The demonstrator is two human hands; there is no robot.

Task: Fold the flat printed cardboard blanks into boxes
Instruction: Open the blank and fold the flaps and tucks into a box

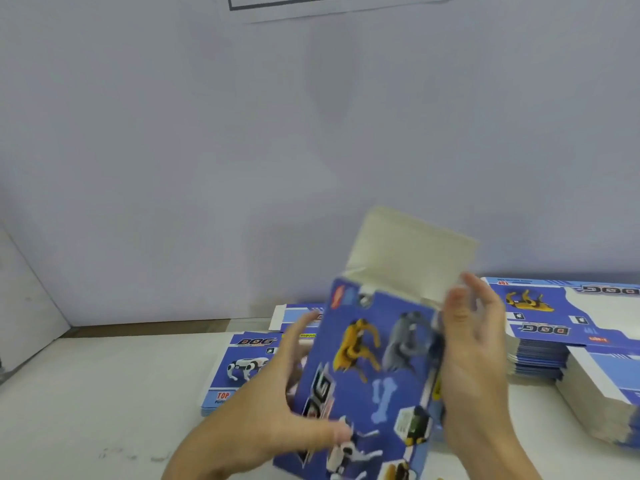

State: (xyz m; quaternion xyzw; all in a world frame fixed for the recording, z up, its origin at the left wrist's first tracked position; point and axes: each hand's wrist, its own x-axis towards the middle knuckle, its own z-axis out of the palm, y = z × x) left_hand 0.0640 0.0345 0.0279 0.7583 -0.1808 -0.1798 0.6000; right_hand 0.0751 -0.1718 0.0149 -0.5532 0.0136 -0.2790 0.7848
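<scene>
1. Both hands hold one blue printed cardboard box (pixel 374 368), part-formed, lifted above the near middle of the white table (pixel 86 393).
2. On the box's left side, the left hand (pixel 277 410) grips it, thumb laid across the printed front panel and fingers behind the left edge.
3. Against the right side panel lies the right hand (pixel 474 362), its fingers nearly straight and pointing up; they seem to press flat rather than curl round, though blur makes the fingertips hard to read.
4. At the top, the plain beige lid flap (pixel 408 251) stands open and upright, not yet tucked.
5. A small stack of flat blue blanks (pixel 242 365) lies on the table behind the left hand, toward the far edge, with more blanks just beyond it.
6. Near the right edge sits a tall stack of flat blanks (pixel 540 355), and a second pile (pixel 602 393) lies just in front of it.
7. Judged risk: with the right hand only pressing, the tube could spring back flat or skew, so the lid flap would miss its slot.
8. Forcing the flap down off the crease could buckle the thin card or tear the tab.
</scene>
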